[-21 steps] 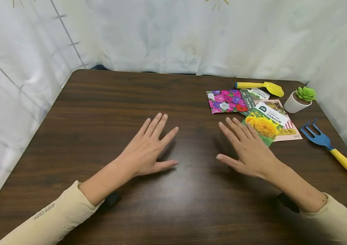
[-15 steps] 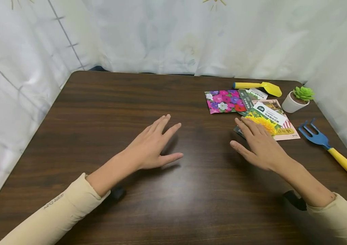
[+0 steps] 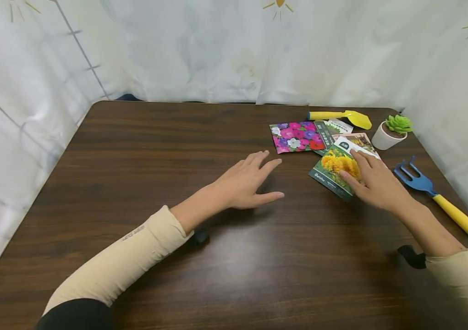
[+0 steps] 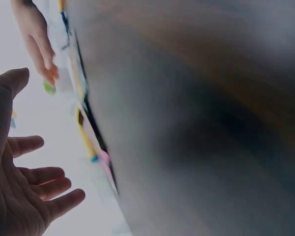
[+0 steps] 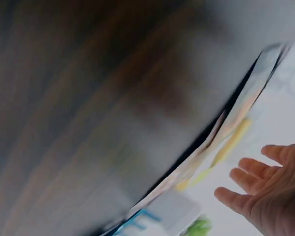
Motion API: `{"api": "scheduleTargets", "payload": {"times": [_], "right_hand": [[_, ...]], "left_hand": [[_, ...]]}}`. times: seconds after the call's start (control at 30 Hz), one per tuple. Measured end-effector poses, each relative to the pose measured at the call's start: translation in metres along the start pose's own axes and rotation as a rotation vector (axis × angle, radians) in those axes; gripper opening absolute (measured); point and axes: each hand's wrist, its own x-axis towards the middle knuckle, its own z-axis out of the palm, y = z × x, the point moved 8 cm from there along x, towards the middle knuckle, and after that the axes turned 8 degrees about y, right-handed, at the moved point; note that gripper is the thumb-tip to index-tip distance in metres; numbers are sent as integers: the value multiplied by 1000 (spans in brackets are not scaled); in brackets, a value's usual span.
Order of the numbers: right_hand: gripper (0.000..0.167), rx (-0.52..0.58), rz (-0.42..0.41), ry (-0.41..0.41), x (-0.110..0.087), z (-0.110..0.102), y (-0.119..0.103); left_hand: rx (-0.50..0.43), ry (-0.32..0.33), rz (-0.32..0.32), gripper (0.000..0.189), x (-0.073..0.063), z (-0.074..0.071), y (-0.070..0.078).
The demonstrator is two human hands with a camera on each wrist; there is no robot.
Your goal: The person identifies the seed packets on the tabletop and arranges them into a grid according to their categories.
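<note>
Right hand (image 3: 378,185): fingers and thumb spread, relaxed, grips nothing; it hangs over the right part of a flat rectangular seed packet with yellow flowers and a dark green lower band (image 3: 333,174); right wrist view shows the fingers above it. Left hand (image 3: 244,183): also empty, thumb wide of the loosely spread fingers, raised left of the yellow-flower packet. Both arms in beige fabric sleeves (image 3: 134,247).

Yellow-flower packet lies on the dark brown wood-grain counter (image 3: 167,146), partly over a beige-pink printed packet (image 3: 357,140). Beyond it, to the left: a packet with pink, purple and white flowers (image 3: 295,137). Straight beyond: a packet with a white label strip (image 3: 341,124), then a yellow toy trowel with a blue handle end (image 3: 345,114). Beyond and right: a small round white pot (image 3: 385,137) with a green succulent (image 3: 399,123). Right: a blue three-tined hand rake with a yellow handle (image 3: 440,201). Farthest: a white fabric curtain (image 3: 200,50). Both wrist views blurry.
</note>
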Motion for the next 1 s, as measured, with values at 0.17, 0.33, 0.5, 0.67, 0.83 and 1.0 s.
{"api": "scheduleTargets", "payload": {"times": [0.17,0.33,0.5,0.67,0.83,1.0], "right_hand": [[81,30,79,-34,5,-2,38],[82,19,109,-43,10,-2,60],[82,-24,85,-56,11,2,60],[86,-27,95,-65,13,3,57],[86,-40,71,-60,15,3,51],[79,-18,8,-16,18,3,36]], "left_hand": [[3,-15,93,80,40,13,38],[67,-73,127,80,75,32,66],[101,-123,118,81,98,48,77],[140,-123,120,79,115,52,78],[178,-141,99,76,130,57,74],[216,-135,44,70,148,55,53]]}}
